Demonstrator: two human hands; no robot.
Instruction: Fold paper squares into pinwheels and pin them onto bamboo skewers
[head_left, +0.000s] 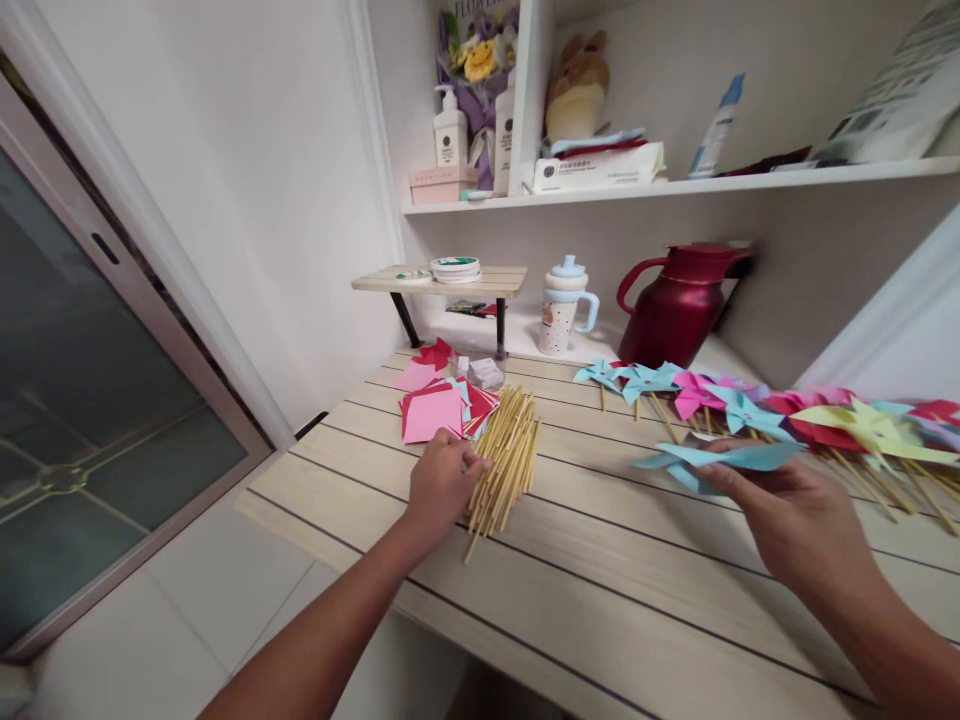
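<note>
My left hand rests on the near end of a pile of thin wooden sticks on the pale slatted table, fingers curled and pinching among the sticks. My right hand holds a light blue paper pinwheel head above the table, fingers closed on it. A stack of pink, red and blue paper squares lies just beyond the sticks.
A row of finished pinwheels on sticks lies to the right. A dark red jug, a lidded cup and a small raised shelf stand at the back. A window is on the left.
</note>
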